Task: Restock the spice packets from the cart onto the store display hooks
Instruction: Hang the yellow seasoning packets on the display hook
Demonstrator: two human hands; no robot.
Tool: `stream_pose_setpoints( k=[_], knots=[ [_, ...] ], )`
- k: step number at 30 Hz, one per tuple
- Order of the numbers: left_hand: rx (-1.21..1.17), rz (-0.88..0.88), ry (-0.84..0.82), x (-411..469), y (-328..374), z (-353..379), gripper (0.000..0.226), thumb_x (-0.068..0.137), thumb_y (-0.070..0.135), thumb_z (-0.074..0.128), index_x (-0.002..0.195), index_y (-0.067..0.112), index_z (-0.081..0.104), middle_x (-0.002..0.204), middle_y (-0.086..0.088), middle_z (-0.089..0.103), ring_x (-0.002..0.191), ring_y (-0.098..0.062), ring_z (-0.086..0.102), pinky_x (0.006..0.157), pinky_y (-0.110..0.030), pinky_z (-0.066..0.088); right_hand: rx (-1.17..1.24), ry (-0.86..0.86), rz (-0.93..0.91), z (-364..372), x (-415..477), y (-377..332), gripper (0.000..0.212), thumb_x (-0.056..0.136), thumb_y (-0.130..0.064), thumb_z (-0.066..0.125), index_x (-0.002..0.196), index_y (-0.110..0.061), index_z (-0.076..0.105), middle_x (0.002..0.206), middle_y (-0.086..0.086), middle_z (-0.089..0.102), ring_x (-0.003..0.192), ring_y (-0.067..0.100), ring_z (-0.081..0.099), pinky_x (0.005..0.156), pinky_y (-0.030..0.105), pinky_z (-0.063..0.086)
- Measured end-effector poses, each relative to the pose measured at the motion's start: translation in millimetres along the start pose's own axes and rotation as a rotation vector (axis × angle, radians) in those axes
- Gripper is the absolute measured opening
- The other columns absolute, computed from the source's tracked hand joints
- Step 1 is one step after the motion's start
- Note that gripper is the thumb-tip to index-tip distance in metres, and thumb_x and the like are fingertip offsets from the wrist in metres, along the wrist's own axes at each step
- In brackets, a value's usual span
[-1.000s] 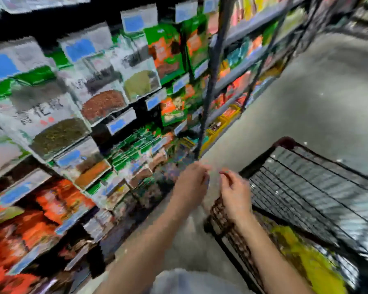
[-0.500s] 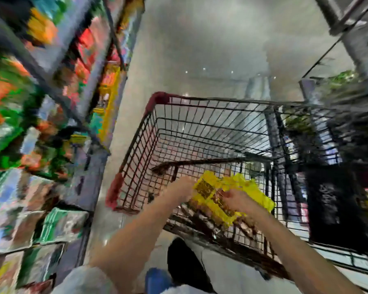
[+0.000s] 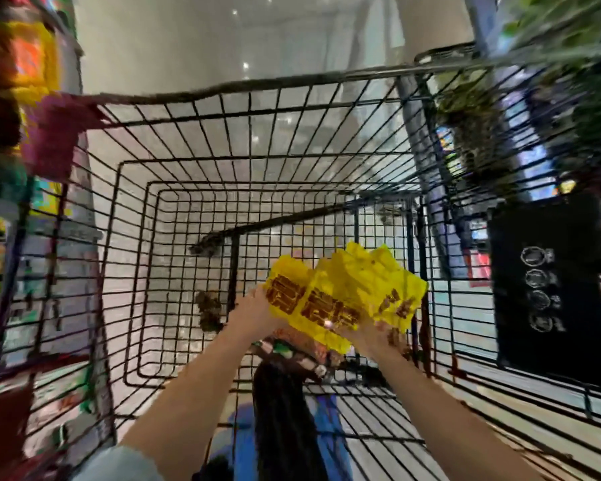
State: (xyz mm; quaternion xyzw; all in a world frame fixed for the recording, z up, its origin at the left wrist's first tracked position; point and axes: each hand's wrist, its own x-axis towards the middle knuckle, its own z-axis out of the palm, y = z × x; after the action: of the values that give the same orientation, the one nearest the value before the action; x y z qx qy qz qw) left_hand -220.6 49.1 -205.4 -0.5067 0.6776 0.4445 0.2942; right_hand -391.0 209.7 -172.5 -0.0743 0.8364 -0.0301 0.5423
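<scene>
A bunch of yellow spice packets with brown lettering is held over the near end of the black wire cart. My left hand grips the bunch at its left edge. My right hand holds it from below on the right, mostly hidden by the packets. A brownish packet lies under the yellow ones inside the cart. The display hooks are out of frame.
Blurred store shelves with colourful goods run along the left edge. A black sign panel stands right of the cart, with green plants above it. Pale shiny floor stretches ahead beyond the cart.
My view swung from the hanging packet display on the left down into the cart. Both hands moved into the cart and took hold of the yellow packets, now lifted slightly higher.
</scene>
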Motion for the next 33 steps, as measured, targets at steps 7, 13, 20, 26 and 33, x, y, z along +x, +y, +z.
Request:
stream_pose_setpoints(
  k=[7, 13, 20, 26, 33],
  knots=[
    [-0.004, 0.007, 0.183, -21.0, 26.0, 24.0, 0.089, 0.065, 0.060, 0.077, 0.131, 0.009, 0.046, 0.125, -0.014, 0.053, 0.122, -0.035, 0.048, 0.100, -0.050, 0.042, 0.558, -0.067, 0.006, 48.5, 69.9, 52.1, 0.125, 0.055, -0.056, 0.084, 0.152, -0.015, 0.017, 0.152, 0.006, 0.034, 0.137, 0.029, 0.038, 0.111, 0.049, 0.035],
    [0.117, -0.019, 0.266, -21.1, 60.7, 43.2, 0.068, 0.075, 0.055, 0.071, 0.120, 0.010, 0.048, 0.114, -0.009, 0.060, 0.110, -0.029, 0.056, 0.092, -0.041, 0.046, 0.580, 0.055, 0.054, 25.4, 21.9, 13.9, 0.086, 0.070, -0.036, 0.080, 0.142, -0.015, 0.037, 0.133, 0.006, 0.057, 0.115, 0.024, 0.058, 0.100, 0.043, 0.046],
    [-0.101, -0.025, 0.347, -3.3, 74.2, 38.8, 0.049, 0.084, 0.044, 0.067, 0.121, 0.016, 0.051, 0.114, -0.003, 0.056, 0.113, -0.024, 0.052, 0.098, -0.043, 0.039, 0.632, 0.163, -0.023, 3.3, 4.8, -0.7, 0.057, 0.087, -0.034, 0.068, 0.136, -0.023, 0.041, 0.124, -0.003, 0.058, 0.110, 0.018, 0.055, 0.090, 0.037, 0.046],
    [-0.237, -0.102, 0.277, 3.1, 74.6, 42.4, 0.062, 0.084, 0.043, 0.068, 0.130, 0.011, 0.042, 0.129, -0.009, 0.050, 0.120, -0.031, 0.049, 0.100, -0.048, 0.040, 0.524, 0.146, -0.053, 17.0, 11.2, -15.7, 0.070, 0.076, -0.045, 0.072, 0.134, -0.019, 0.042, 0.122, 0.007, 0.057, 0.092, 0.019, 0.059, 0.072, 0.027, 0.047],
    [-0.503, -0.058, 0.039, -0.9, 58.8, 39.5, 0.063, 0.074, 0.041, 0.079, 0.124, 0.013, 0.053, 0.116, -0.006, 0.065, 0.109, -0.027, 0.061, 0.095, -0.046, 0.049, 0.445, 0.115, -0.055, 19.8, 8.9, -6.7, 0.066, 0.077, -0.047, 0.071, 0.134, -0.027, 0.045, 0.127, 0.003, 0.056, 0.113, 0.025, 0.056, 0.092, 0.039, 0.047]
  ],
)
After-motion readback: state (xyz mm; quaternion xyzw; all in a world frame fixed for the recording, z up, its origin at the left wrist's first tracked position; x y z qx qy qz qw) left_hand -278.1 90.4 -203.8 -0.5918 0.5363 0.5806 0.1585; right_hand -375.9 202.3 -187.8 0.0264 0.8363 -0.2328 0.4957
